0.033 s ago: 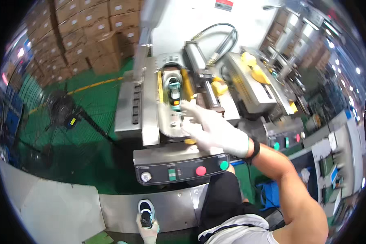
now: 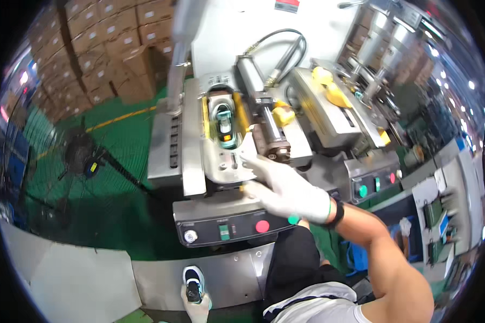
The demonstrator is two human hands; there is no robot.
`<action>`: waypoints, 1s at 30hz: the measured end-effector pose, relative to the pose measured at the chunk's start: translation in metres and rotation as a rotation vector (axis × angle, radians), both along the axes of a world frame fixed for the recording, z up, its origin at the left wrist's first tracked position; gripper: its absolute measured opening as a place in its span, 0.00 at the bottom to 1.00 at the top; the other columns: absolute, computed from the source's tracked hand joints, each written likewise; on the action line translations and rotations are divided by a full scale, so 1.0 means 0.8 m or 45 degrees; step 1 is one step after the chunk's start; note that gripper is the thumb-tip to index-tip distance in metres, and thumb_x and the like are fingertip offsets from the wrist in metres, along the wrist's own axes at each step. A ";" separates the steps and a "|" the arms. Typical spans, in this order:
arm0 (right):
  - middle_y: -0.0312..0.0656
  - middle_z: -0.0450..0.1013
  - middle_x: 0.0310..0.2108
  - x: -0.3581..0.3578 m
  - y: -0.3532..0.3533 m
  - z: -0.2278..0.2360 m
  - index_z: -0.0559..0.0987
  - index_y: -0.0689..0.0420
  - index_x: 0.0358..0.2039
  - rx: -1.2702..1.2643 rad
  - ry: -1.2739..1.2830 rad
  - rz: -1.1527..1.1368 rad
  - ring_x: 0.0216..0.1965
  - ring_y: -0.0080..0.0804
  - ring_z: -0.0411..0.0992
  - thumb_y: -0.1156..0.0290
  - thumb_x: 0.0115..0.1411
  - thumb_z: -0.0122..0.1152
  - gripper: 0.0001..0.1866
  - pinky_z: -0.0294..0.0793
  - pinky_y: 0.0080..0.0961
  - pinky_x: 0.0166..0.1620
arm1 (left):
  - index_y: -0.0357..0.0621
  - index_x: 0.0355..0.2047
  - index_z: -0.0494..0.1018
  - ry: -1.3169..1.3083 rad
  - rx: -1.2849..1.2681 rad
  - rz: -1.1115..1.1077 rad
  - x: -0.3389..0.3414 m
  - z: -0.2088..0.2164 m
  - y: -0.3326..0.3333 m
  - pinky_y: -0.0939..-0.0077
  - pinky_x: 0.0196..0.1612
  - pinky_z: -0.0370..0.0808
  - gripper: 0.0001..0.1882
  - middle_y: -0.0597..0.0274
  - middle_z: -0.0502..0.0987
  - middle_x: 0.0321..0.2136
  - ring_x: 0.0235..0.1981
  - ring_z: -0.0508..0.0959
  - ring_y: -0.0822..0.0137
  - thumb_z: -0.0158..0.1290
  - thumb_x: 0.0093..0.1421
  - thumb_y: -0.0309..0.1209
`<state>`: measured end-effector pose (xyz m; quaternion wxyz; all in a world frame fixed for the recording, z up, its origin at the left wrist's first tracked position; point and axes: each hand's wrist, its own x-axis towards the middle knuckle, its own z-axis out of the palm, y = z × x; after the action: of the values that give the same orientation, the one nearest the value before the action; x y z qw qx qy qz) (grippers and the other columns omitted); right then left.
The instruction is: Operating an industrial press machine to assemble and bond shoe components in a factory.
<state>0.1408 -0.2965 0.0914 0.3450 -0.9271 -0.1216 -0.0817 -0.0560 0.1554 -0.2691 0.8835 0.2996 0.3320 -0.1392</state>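
Low in the view, my gloved left hand (image 2: 197,307) is closed around a small black and white sneaker (image 2: 193,280) with light teal edges. My white-gloved right hand (image 2: 293,191), a little blurred, hovers above the front of the press, fingers stretched and apart with nothing in them. Beyond it, a teal and black shoe (image 2: 224,125) sits in the metal cradle (image 2: 221,173) between yellow side pads. Beside the cradle lies a hydraulic cylinder (image 2: 251,81). Below my right hand runs a black control panel (image 2: 237,226) with a red button (image 2: 262,226).
A second press (image 2: 328,110) with yellow pads stands to the right. At left are a floor fan (image 2: 81,156) and stacked cartons (image 2: 110,37). A metal ledge (image 2: 156,280) and white board (image 2: 75,274) lie in front.
My right hand has drawn back slightly from the shoe in the cradle, uncovering its near end. My left hand still grips the sneaker. The view has shifted a little.
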 end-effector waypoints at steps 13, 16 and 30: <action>0.65 0.48 0.81 -0.253 -0.070 -0.225 0.51 0.68 0.81 -0.004 0.117 -0.084 0.83 0.67 0.43 0.57 0.65 0.68 0.54 0.47 0.63 0.80 | 0.40 0.71 0.73 -0.234 1.625 -1.302 -0.001 0.207 -0.169 0.62 0.67 0.76 0.30 0.49 0.76 0.69 0.64 0.80 0.54 0.64 0.71 0.33; 0.53 0.38 0.86 -0.377 -0.079 -0.227 0.47 0.52 0.85 0.246 0.236 -0.094 0.84 0.67 0.36 0.57 0.64 0.70 0.57 0.45 0.75 0.77 | 0.48 0.73 0.73 -0.965 1.561 -1.666 0.008 0.159 -0.231 0.54 0.76 0.66 0.24 0.40 0.64 0.77 0.76 0.67 0.44 0.51 0.78 0.31; 0.52 0.70 0.69 -0.680 -0.371 -0.147 0.64 0.65 0.75 0.402 -1.177 -1.892 0.69 0.46 0.71 0.65 0.60 0.77 0.47 0.70 0.43 0.72 | 0.31 0.73 0.66 -2.331 0.032 -1.930 -0.227 0.396 -0.774 0.59 0.67 0.76 0.40 0.39 0.76 0.63 0.64 0.78 0.48 0.69 0.62 0.25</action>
<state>-0.4028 -0.5937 -0.0263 0.2430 -0.5826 0.3969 -0.6663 -0.2379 -0.4642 0.0478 0.4816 0.4163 -0.6834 -0.3574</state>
